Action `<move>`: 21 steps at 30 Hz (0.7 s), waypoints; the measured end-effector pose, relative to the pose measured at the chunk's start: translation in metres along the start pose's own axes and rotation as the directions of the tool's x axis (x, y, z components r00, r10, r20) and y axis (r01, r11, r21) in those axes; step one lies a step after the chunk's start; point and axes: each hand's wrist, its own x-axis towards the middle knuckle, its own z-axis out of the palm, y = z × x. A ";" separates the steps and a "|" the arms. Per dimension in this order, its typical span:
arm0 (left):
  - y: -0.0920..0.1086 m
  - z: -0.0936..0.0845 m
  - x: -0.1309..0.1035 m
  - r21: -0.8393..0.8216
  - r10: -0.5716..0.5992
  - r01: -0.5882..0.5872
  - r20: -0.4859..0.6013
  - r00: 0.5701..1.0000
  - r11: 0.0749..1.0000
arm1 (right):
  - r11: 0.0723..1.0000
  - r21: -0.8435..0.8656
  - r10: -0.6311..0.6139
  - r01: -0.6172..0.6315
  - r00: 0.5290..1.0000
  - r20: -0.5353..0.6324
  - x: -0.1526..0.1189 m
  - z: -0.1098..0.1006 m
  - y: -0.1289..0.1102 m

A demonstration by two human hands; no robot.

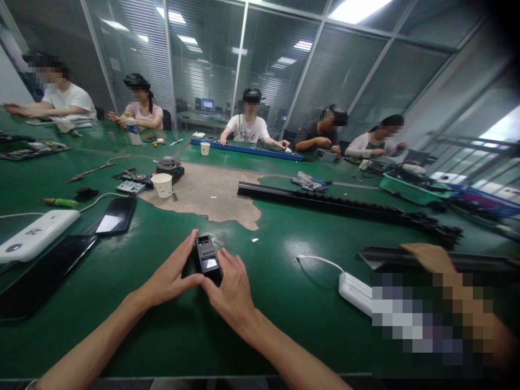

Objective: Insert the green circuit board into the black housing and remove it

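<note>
A small black box-shaped device (207,251) with a little lit screen and a row of small buttons is on the green table in front of me. My left hand (170,279) is along its left side, with its fingers stretched forward and the fingertips at the far left corner. Against the right side rests my right hand (233,287), its fingers bent along the edge. Both thumbs meet at the near end, so the device is held between the two hands. Its lower part is hidden in shadow and behind the fingers.
Phones (116,215) and a white power bank (38,234) lie left. Ahead are a paper cup (162,185), electronic parts and a long black rail (309,199). Another white power bank (354,292) with cable and a co-worker's hand (430,257) are right. Several people sit opposite.
</note>
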 end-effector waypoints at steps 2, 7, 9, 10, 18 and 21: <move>-0.001 0.000 0.000 0.016 0.004 -0.004 -0.004 1.000 1.000 | 1.000 0.003 -0.015 0.015 1.000 0.010 -0.003 0.000 0.004; -0.002 0.001 0.001 0.092 -0.014 0.013 0.009 1.000 0.996 | 0.999 0.045 -0.030 0.028 0.999 0.031 -0.003 -0.003 0.010; -0.002 0.001 0.002 0.106 -0.011 0.009 0.015 1.000 0.994 | 0.998 0.064 -0.028 0.026 0.999 0.027 -0.002 -0.002 0.011; -0.002 0.001 0.002 0.105 -0.011 0.009 0.017 1.000 0.994 | 0.997 0.073 -0.031 0.030 0.999 0.025 -0.002 -0.001 0.011; 0.001 0.000 0.002 -0.019 -0.019 0.019 0.012 1.000 1.000 | 0.994 0.101 -0.028 0.031 0.999 -0.040 -0.005 0.010 0.009; 0.004 -0.001 0.002 -0.128 -0.025 0.021 -0.031 0.999 0.992 | 0.992 0.125 -0.011 0.018 0.999 -0.053 -0.003 0.008 0.004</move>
